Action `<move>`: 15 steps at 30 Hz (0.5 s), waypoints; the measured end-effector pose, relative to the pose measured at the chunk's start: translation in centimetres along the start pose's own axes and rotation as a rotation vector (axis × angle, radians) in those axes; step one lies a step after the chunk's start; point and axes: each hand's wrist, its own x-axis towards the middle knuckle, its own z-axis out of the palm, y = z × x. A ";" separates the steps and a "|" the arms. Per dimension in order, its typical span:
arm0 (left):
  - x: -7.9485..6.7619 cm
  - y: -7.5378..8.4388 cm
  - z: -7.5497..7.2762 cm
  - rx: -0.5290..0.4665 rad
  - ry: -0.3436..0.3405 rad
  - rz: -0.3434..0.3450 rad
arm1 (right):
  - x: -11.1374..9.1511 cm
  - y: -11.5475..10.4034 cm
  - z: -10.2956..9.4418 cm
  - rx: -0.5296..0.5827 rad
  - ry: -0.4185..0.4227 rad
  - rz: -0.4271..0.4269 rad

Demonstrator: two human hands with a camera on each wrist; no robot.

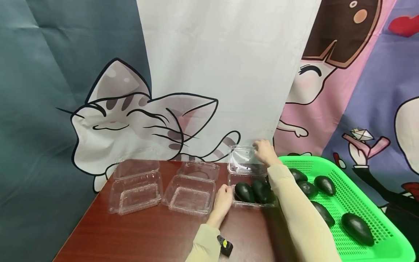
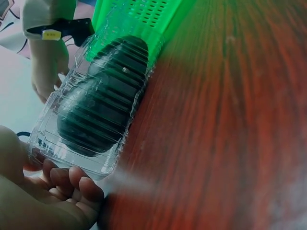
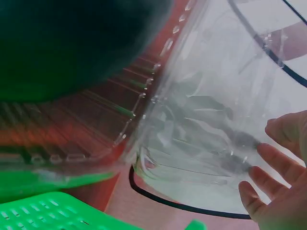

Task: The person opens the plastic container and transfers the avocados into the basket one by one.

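A clear plastic clamshell container [image 1: 253, 204] stands on the table with its lid [image 1: 242, 160] raised at the back. Inside, side by side, lie two dark green avocados [image 1: 244, 192]. My left hand [image 1: 223, 200] holds the container's left end; in the left wrist view its curled fingers [image 2: 91, 189] are right at the container's end wall. Up at the right edge of the raised lid is my right hand [image 1: 264, 151]. Seen from the right wrist, its fingers [image 3: 271, 184] are spread and loosely bent close to the clear lid. My right forearm hides the container's right side.
To the left, two more clamshell containers, one in the middle [image 1: 191, 198] and one farther left [image 1: 135, 194], stand with lids up. A green perforated basket [image 1: 386, 218] with several avocados [image 1: 357, 229] is at the right. A printed curtain [image 1: 229, 72] hangs behind the table [image 1: 157, 236].
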 end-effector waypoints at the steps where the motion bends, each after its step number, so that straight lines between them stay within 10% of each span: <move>1: 0.0 0.0 0.0 0.000 0.002 -0.004 | -0.1 -0.1 -0.1 0.004 0.002 -0.002; 15: 1.3 0.1 0.0 0.006 0.018 -0.060 | -6.5 -3.7 -3.1 0.315 0.045 0.118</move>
